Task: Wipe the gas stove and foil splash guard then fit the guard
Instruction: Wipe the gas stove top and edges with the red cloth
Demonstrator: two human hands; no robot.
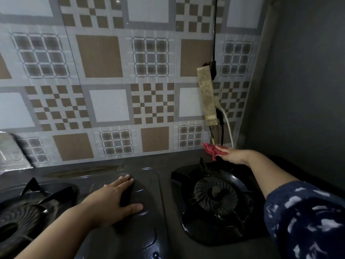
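Wiping goes on: my right hand (230, 156) clamps the red cloth (214, 148) behind the black gas stove (164, 202); left hand (113, 199) flat, open; crinkled silver foil guard (11, 152) unfitted.

Dark counter (186, 156), gas stove (164, 202) on it (two burners)

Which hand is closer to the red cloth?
Right. The right hand presses on the red cloth at the stove's back corner; the left hand rests flat mid-stove, far away.
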